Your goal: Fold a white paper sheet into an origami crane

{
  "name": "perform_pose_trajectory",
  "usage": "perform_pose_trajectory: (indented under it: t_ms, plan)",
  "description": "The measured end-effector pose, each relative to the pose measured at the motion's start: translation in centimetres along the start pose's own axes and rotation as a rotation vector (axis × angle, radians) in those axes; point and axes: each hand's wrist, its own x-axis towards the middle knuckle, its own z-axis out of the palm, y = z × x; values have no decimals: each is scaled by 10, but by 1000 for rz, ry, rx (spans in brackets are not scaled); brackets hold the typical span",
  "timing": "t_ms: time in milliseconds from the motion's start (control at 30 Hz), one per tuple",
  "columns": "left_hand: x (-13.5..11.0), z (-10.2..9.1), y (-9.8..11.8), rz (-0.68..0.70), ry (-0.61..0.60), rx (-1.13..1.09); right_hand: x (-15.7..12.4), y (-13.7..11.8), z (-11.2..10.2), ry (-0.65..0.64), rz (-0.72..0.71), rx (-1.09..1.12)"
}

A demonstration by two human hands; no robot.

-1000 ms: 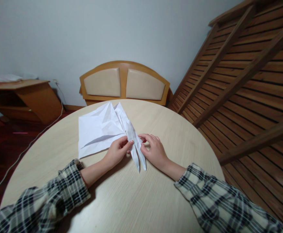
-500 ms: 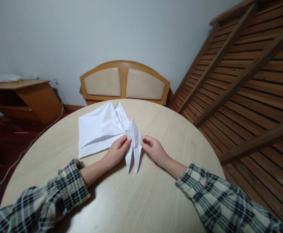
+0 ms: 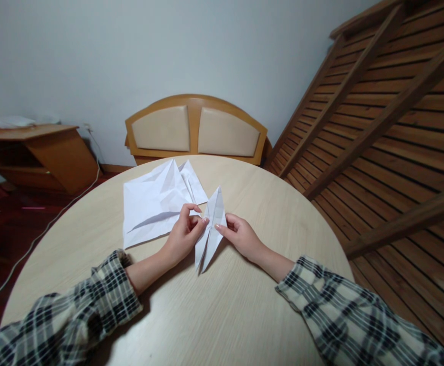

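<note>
A white folded-paper piece (image 3: 215, 211), narrow with one pointed top and two pointed legs at the bottom, is held between both hands above the table. My left hand (image 3: 186, 234) pinches its left side, the thumb on the near face and the index finger bent. My right hand (image 3: 243, 236) grips the right edge, thumb pressed on the front and the other fingers behind. To the left of the piece lies a creased white paper sheet (image 3: 146, 203) on the table, and a smaller folded white paper (image 3: 196, 185) sits partly under it.
The round pale wood table (image 3: 275, 218) spans the foreground. Behind it stands a padded headboard (image 3: 161, 129) against the wall. Wooden slats (image 3: 397, 127) lean at the right. A desk (image 3: 58, 157) and a white cable (image 3: 50, 223) are at the left.
The folded paper has turned, its top tip now leaning right and its legs closer together. My right thumb has moved onto its face, and my left index finger has lifted and bent.
</note>
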Motion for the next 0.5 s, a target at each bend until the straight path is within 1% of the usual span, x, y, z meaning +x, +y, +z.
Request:
perform_pose_trajectory:
  t_ms: [100, 167, 300, 500]
  plan:
    - [-1, 0, 6, 57, -32, 121, 0, -1, 0, 17, -8, 35]
    - [0, 1, 8, 48, -64, 170, 0, -2, 0, 21, -7, 57]
    - [0, 1, 9, 0, -93, 199, 0, -3, 0, 20, -4, 105]
    - [0, 0, 4, 5, -92, 227, 0, -5, 0, 32, 11, 117]
